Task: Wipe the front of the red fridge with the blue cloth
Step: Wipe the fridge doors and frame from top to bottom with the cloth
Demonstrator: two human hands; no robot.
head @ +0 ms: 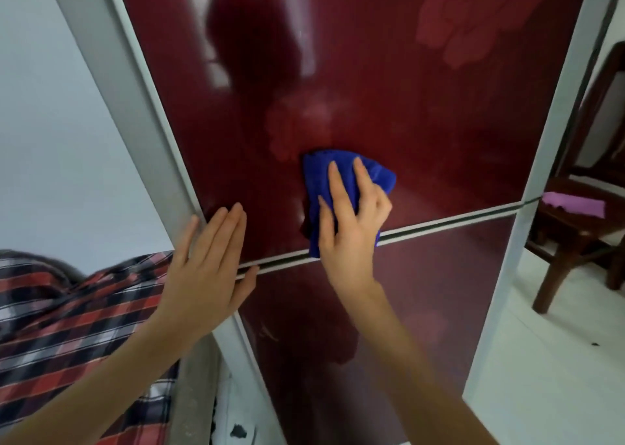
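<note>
The red fridge fills the middle of the view, its glossy front split by a horizontal door gap. My right hand presses the blue cloth against the upper door just above that gap. Two fingers lie flat on the cloth and the outer fingers curl into its bunched right side. A flap of the cloth hangs below my thumb over the gap. My left hand rests flat with straight fingers on the fridge's lower left, across the grey side trim and the gap.
A plaid red, black and white fabric lies at the lower left beside the fridge. A dark wooden chair with a purple cloth on its seat stands to the right on the white floor. A pale wall is at left.
</note>
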